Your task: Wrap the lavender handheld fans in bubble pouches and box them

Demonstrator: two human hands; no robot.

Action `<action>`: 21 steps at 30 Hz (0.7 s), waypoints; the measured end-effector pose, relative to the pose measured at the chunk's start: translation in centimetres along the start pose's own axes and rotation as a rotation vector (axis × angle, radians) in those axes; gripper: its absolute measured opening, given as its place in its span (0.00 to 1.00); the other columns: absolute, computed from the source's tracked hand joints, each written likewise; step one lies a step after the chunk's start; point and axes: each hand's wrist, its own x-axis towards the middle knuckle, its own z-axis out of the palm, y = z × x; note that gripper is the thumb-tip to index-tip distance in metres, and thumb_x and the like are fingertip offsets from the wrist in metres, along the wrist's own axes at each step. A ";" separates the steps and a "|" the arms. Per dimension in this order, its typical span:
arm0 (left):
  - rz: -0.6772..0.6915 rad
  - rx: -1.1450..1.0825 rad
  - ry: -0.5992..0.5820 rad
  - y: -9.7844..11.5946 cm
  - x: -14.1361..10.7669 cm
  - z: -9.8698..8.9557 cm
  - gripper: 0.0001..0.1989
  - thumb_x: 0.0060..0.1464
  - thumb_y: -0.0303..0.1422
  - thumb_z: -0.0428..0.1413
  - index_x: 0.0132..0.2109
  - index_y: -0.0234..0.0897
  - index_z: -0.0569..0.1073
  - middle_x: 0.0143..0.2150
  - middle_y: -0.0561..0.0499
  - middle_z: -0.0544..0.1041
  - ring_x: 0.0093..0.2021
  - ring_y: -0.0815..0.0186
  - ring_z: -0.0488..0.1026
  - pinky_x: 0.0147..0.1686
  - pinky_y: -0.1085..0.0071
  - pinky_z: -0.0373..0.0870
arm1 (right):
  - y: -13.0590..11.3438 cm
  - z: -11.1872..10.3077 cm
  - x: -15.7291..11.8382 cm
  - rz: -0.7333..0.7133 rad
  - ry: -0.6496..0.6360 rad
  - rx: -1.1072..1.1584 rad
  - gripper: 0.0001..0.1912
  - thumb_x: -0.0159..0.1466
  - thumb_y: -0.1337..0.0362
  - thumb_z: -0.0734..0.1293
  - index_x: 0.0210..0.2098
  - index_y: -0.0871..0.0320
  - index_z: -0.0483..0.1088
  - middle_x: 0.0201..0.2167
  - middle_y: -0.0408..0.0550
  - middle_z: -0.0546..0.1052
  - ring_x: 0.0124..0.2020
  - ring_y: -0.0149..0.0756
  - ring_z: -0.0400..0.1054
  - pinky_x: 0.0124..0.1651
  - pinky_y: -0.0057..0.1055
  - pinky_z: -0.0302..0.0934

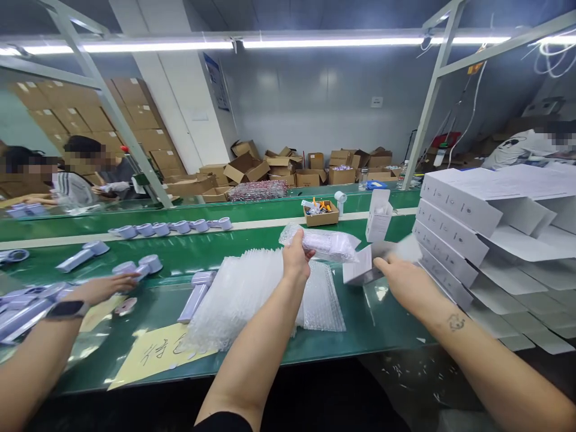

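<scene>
My left hand is closed around a bubble-wrap pouch with a pale lilac item inside, held above the bench. Just to its right, my right hand grips a white carton by its flap side; the carton is tilted, its mouth close to the pouch's end. Below my left forearm lies a fanned stack of bubble-wrap pouches. A lilac plastic part with a long handle rests against the left side of that stack.
At the left, a co-worker's hand touches lilac parts. Stacked open white cartons fill the right side. An upright carton and a small parts box stand behind. Yellow paper lies near the front edge.
</scene>
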 end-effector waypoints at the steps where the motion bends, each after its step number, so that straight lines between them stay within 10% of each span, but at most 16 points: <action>1: 0.002 -0.029 0.000 0.1 0.0 0.6 0.16 0.45 0.36 0.60 0.40 0.32 0.72 0.31 0.50 0.74 0.25 0.72 0.71 0.17 0.80 0.64 | 0.2 -0.6 0.9 -0.136 0.034 -0.001 0.19 0.56 0.81 0.56 0.40 0.56 0.68 0.33 0.51 0.71 0.29 0.39 0.69 0.29 0.31 0.56; 6: 0.115 0.100 -0.161 -0.1 0.2 2.9 0.16 0.48 0.39 0.59 0.41 0.33 0.71 0.35 0.48 0.75 0.27 0.69 0.72 0.21 0.76 0.68 | 1.6 1.3 4.2 -0.524 0.189 0.259 0.04 0.63 0.68 0.61 0.35 0.57 0.68 0.32 0.49 0.72 0.35 0.41 0.68 0.37 0.36 0.62; 10: 0.589 0.723 -0.175 0.0 -0.5 3.2 0.16 0.52 0.42 0.56 0.42 0.35 0.70 0.34 0.47 0.75 0.31 0.65 0.73 0.31 0.71 0.70 | 1.8 5.6 5.1 -0.453 0.425 0.569 0.17 0.60 0.58 0.66 0.47 0.55 0.64 0.49 0.56 0.63 0.48 0.45 0.63 0.48 0.42 0.64; 14: 1.052 1.361 -0.471 -0.8 -2.6 4.3 0.22 0.55 0.40 0.52 0.55 0.41 0.64 0.39 0.46 0.75 0.40 0.59 0.72 0.41 0.65 0.68 | 0.0 8.4 5.4 -0.285 0.579 0.731 0.23 0.55 0.54 0.70 0.47 0.54 0.65 0.57 0.56 0.49 0.55 0.52 0.56 0.55 0.51 0.58; 21: 0.871 1.732 -0.570 -1.9 -2.6 6.7 0.21 0.60 0.46 0.42 0.53 0.42 0.68 0.38 0.46 0.76 0.38 0.59 0.72 0.38 0.65 0.66 | -0.9 10.1 4.4 -0.200 0.581 0.877 0.23 0.60 0.56 0.65 0.52 0.51 0.56 0.56 0.55 0.54 0.57 0.51 0.56 0.54 0.53 0.59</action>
